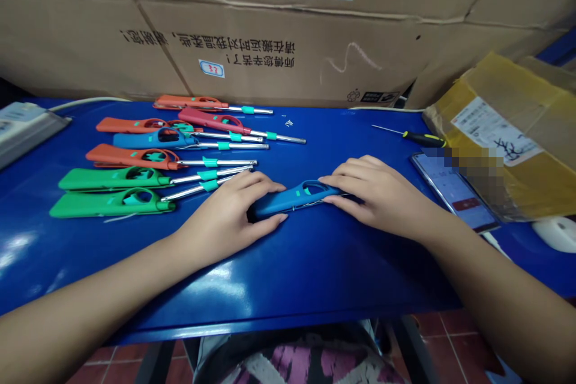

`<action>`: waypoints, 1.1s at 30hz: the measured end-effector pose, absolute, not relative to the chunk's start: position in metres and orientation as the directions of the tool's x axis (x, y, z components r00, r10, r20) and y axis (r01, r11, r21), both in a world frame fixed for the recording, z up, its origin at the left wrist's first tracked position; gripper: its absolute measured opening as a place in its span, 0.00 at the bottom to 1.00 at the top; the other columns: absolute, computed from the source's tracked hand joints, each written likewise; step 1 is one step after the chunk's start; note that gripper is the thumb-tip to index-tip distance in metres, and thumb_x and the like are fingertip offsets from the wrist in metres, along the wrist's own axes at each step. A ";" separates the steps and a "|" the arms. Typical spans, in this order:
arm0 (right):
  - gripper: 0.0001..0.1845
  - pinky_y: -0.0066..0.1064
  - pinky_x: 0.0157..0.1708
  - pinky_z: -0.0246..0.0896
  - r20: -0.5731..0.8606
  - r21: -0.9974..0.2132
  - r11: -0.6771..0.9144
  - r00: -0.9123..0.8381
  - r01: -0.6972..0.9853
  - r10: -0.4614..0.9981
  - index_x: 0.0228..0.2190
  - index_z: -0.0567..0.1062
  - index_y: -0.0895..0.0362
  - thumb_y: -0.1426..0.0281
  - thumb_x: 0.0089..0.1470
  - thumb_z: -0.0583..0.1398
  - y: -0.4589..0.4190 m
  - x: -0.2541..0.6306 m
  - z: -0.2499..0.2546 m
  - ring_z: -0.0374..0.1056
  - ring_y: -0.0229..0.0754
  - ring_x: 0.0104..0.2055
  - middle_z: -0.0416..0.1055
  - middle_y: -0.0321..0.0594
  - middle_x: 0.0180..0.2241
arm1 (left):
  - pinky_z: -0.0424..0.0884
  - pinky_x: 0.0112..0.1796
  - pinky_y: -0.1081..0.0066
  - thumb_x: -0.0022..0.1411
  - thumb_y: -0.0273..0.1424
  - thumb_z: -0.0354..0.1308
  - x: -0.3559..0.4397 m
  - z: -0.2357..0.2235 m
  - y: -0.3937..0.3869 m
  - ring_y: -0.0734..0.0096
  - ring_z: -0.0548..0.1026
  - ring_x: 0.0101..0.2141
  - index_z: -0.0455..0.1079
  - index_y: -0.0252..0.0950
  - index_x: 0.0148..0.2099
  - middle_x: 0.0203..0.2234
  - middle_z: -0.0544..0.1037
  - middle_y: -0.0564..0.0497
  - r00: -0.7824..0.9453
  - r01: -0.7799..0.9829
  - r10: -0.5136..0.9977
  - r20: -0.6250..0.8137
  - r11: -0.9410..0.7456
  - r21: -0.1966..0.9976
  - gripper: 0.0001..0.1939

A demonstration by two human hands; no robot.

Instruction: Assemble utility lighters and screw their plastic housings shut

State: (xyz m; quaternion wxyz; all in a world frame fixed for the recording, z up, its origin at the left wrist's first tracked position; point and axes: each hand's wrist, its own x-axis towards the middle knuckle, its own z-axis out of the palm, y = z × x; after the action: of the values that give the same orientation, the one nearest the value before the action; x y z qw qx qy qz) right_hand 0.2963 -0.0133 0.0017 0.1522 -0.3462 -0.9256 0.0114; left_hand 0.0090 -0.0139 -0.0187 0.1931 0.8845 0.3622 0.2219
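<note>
A blue lighter handle lies on the blue table between both hands. My left hand curls round its left end, thumb below and fingers over the top. My right hand grips its right end, fingers closed over the part beside the trigger opening. A thin wire or rod shows under the handle near my right fingers. To the left lie several finished long-nosed lighters: green ones, orange ones, a blue one and a red one, all with metal tubes pointing right.
Large cardboard boxes wall off the back. A yellow-handled screwdriver and a phone lie right of my hands, beside a taped parcel. A grey device sits at far left, a white object at far right.
</note>
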 end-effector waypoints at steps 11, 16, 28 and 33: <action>0.23 0.46 0.52 0.63 0.433 -0.158 0.696 -0.584 0.700 0.686 0.58 0.69 0.57 0.67 0.63 0.62 -0.016 0.293 0.004 0.67 0.54 0.54 0.71 0.51 0.52 | 0.72 0.52 0.67 0.70 0.39 0.59 0.010 -0.015 -0.011 0.64 0.77 0.47 0.76 0.37 0.53 0.46 0.80 0.48 0.487 0.575 0.815 0.316 -0.571 0.586 0.15; 0.22 0.52 0.56 0.60 0.401 -0.229 0.682 -0.571 0.694 0.716 0.56 0.67 0.52 0.67 0.61 0.62 -0.019 0.287 0.002 0.64 0.57 0.58 0.68 0.51 0.54 | 0.73 0.52 0.63 0.70 0.40 0.58 0.010 -0.018 -0.010 0.62 0.78 0.48 0.77 0.37 0.54 0.46 0.81 0.48 0.478 0.595 0.817 0.322 -0.571 0.565 0.16; 0.28 0.45 0.59 0.56 0.268 -0.328 0.627 -0.567 0.707 0.779 0.62 0.61 0.53 0.67 0.63 0.61 -0.015 0.281 -0.009 0.64 0.52 0.60 0.69 0.48 0.59 | 0.75 0.50 0.61 0.71 0.39 0.58 0.011 -0.025 -0.007 0.60 0.78 0.47 0.76 0.35 0.55 0.44 0.79 0.45 0.556 0.580 0.759 0.338 -0.646 0.497 0.17; 0.27 0.42 0.55 0.57 0.254 -0.380 0.604 -0.549 0.700 0.796 0.62 0.61 0.53 0.69 0.64 0.60 -0.014 0.279 -0.014 0.70 0.48 0.54 0.74 0.43 0.52 | 0.74 0.49 0.62 0.70 0.38 0.59 0.011 -0.025 -0.006 0.62 0.77 0.46 0.76 0.33 0.55 0.43 0.79 0.45 0.571 0.567 0.746 0.342 -0.660 0.493 0.17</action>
State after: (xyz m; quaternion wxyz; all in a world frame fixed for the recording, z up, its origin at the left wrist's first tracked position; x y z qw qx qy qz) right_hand 0.2794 -0.0137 -0.0142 0.2038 -0.4291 -0.8720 0.1178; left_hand 0.0114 -0.0063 -0.0251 0.1665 0.8704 0.3773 0.2689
